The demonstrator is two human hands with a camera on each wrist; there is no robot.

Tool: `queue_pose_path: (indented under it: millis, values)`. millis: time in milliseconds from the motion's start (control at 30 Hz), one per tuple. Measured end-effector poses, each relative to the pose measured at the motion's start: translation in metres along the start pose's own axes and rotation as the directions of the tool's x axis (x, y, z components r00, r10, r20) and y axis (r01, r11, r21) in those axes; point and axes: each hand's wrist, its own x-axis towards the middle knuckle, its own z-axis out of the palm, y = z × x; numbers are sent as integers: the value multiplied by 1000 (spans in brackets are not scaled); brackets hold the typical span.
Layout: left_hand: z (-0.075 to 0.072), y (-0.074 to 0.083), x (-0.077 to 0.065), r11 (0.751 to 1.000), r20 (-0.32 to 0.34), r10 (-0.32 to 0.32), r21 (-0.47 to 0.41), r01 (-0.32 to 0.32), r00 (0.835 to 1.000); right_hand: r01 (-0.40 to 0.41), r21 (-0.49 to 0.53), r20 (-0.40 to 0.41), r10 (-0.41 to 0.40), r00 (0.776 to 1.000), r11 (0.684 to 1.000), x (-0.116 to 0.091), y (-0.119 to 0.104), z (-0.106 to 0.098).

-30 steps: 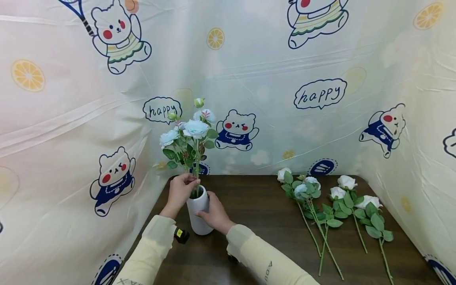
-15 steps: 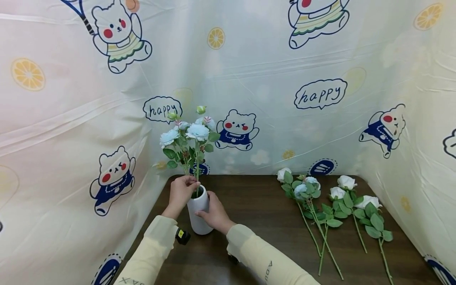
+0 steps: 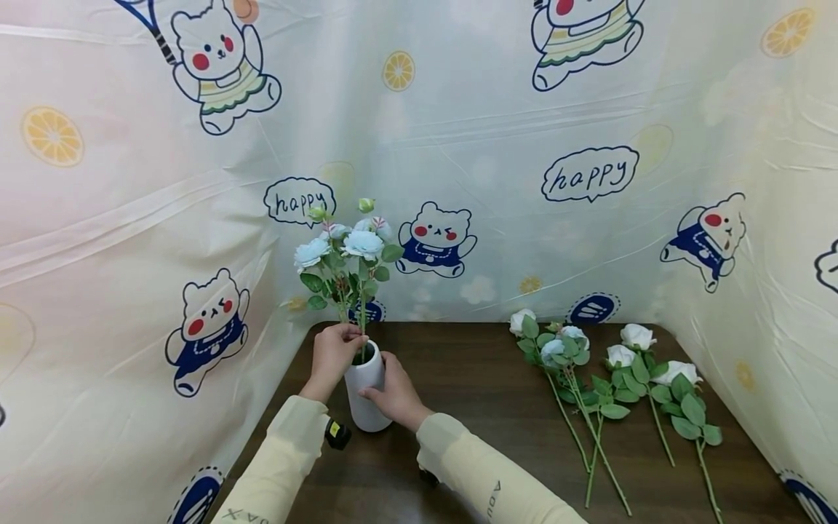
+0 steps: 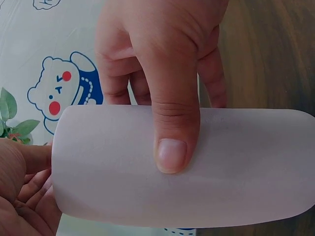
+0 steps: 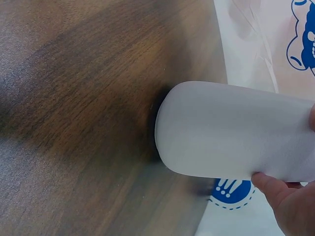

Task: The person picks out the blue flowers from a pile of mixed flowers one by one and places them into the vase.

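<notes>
A white cylindrical vase [image 3: 368, 397] stands upright on the dark table, leaning slightly in the head view. My right hand [image 3: 398, 393] grips its side, thumb across the front. Just above the vase's mouth, my left hand [image 3: 335, 356] pinches the green stem [image 3: 363, 313] of a pale blue artificial flower [image 3: 364, 244], the stem's lower end inside the vase. Another pale blue flower [image 3: 312, 253] rises beside it, its lower stem hidden behind my left hand. In the left wrist view the vase [image 4: 246, 162] lies across the picture with a thumb pressed on its wall; the right wrist view shows its base [image 5: 182, 130].
On the right of the table [image 3: 471, 407] lie several loose artificial flowers: white roses [image 3: 637, 335] and pale blue ones [image 3: 553, 349], with long green stems pointing to the front. A printed cloth [image 3: 497, 218] hangs closely around the back and sides.
The pinched flower has dropped lower into the vase and its head now sits a little further down. My left hand has shifted only slightly; the right hand has kept its grip.
</notes>
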Motion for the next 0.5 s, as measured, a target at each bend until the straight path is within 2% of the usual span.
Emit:
queue_pose_path:
  millis: [267, 500]
  values:
    - [0, 4, -2, 999, -3, 10, 46, -10, 1000, -14, -18, 1, 14, 1000, 1000, 0, 1, 1]
    - [3, 1, -1, 990, -44, 102, 107, -97, 994, -10, -2, 1, 10, 1000, 1000, 0, 0, 1]
